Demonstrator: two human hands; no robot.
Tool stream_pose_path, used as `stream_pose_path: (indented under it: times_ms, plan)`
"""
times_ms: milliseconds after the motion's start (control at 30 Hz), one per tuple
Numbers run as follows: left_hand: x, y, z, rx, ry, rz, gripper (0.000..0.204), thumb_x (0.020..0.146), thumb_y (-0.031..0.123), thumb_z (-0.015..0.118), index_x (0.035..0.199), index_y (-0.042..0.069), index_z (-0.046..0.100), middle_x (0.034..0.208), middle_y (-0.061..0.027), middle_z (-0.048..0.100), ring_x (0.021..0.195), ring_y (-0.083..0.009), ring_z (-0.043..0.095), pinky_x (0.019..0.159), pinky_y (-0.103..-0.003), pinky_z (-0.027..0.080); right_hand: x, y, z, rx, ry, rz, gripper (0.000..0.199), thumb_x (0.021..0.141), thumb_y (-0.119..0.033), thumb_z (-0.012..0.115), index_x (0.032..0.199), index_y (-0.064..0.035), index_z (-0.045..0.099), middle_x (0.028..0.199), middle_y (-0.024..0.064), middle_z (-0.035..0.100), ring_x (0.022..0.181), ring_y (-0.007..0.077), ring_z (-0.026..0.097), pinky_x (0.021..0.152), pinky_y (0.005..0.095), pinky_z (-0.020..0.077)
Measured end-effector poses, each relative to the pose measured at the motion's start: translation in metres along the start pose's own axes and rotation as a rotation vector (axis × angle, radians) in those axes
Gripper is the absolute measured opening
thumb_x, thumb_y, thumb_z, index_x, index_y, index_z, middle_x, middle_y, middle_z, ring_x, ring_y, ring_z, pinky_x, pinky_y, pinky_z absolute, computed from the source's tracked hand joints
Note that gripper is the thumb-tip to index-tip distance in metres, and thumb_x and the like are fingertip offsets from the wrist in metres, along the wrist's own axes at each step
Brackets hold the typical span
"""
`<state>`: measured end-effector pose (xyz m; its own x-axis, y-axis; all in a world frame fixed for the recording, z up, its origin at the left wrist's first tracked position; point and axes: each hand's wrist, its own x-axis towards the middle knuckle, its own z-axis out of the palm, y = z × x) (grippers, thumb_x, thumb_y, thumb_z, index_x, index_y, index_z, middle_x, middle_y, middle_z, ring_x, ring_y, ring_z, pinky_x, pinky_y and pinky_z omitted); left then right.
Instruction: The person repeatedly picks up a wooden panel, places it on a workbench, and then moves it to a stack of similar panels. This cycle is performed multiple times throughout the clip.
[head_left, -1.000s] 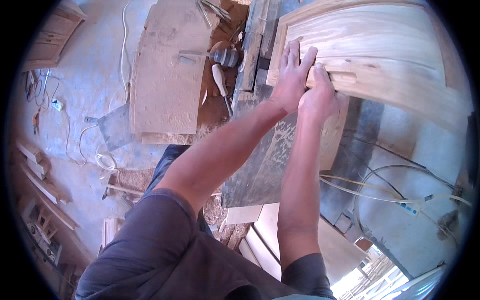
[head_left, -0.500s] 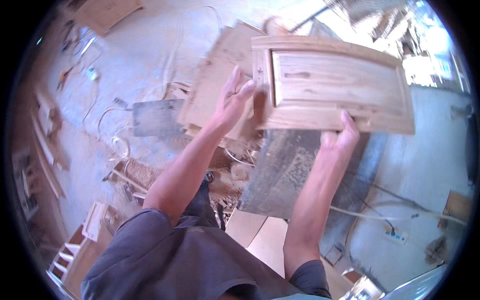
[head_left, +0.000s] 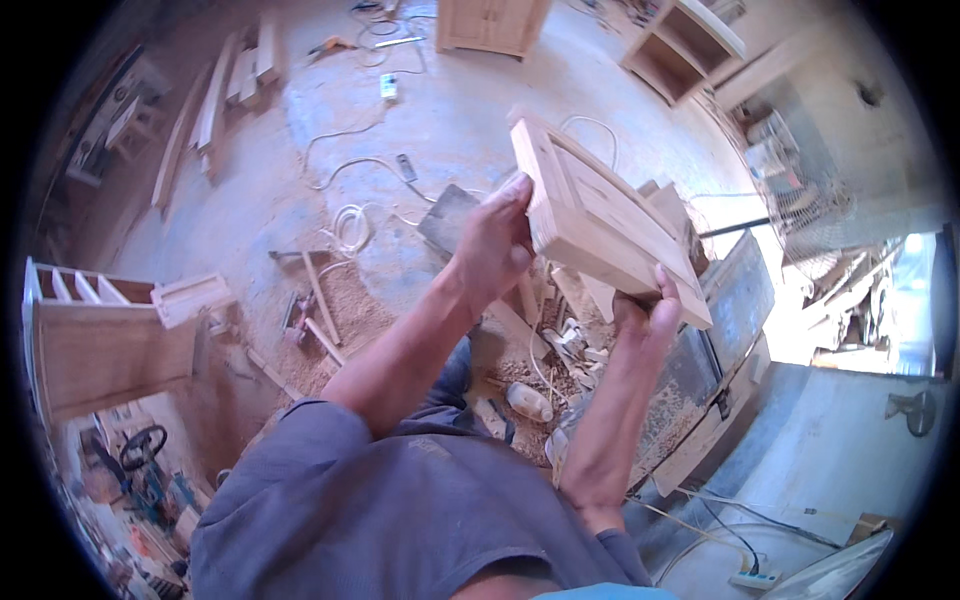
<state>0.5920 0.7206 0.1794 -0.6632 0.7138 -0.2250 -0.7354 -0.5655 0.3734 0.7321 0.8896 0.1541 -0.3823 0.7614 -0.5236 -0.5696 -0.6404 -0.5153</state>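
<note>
A pale wooden cabinet door (head_left: 622,212) with a raised centre panel is held up in front of me, tilted so that its thick near edge shows. My left hand (head_left: 494,240) grips its left end, the thumb side up along the corner. Toward the right of the near edge, my right hand (head_left: 648,318) holds it, thumb on top and the other fingers partly hidden underneath. Below the door stands a dusty, dark metal machine table (head_left: 675,395). A pale bottle (head_left: 528,401) lies among shavings and wood offcuts (head_left: 575,345) between my arms.
At the left stands a wooden furniture piece (head_left: 110,350) beside a small framed panel (head_left: 192,299). Long boards (head_left: 205,110) lie farther back. A cabinet (head_left: 492,25) and a shelf unit (head_left: 683,50) stand at the far side. White cable (head_left: 350,228) coils on the floor; a power strip (head_left: 755,579) lies lower right.
The view has swung round, bringing more of the left side in. The door has turned from facing me broadly to tilted and edge-on. My left hand has closed on its left end.
</note>
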Motion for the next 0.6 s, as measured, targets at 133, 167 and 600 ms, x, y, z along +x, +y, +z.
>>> stream_pose_path:
  times_ms: [133, 167, 600]
  plan:
    - [-0.025, 0.073, -0.051, -0.13, 0.081, 0.176, 0.043, 0.102, 0.028, 0.046, 0.134, -0.001, 0.05, 0.131, -0.0166, 0.059, 0.12, -0.0278, 0.057, 0.103, -0.044, 0.046, -0.05, 0.081, 0.043, -0.014, -0.062, 0.111, 0.047, 0.081, -0.001, 0.065, 0.126, -0.0005, 0.051, 0.118, 0.0172, 0.06, 0.111, 0.0341, 0.06, 0.096, 0.0512, 0.0528]
    - [-0.033, 0.089, -0.063, -0.155, 0.091, 0.198, 0.043, 0.102, 0.027, 0.045, 0.134, -0.001, 0.051, 0.13, -0.0171, 0.059, 0.12, -0.0289, 0.057, 0.104, -0.046, 0.045, -0.061, 0.102, 0.051, -0.054, -0.062, 0.117, 0.049, 0.081, -0.002, 0.066, 0.127, 0.0004, 0.049, 0.118, 0.0172, 0.059, 0.111, 0.0333, 0.059, 0.098, 0.05, 0.0514]
    - [-0.062, 0.332, -0.236, -0.344, 0.333, 0.461, 0.047, 0.096, 0.024, 0.045, 0.132, -0.006, 0.049, 0.131, -0.0227, 0.055, 0.12, -0.0343, 0.055, 0.104, -0.051, 0.043, -0.084, 0.409, 0.162, -0.281, -0.047, 0.354, 0.054, 0.075, 0.003, 0.07, 0.124, -0.0036, 0.049, 0.117, 0.0142, 0.057, 0.11, 0.0319, 0.057, 0.097, 0.0477, 0.0529]
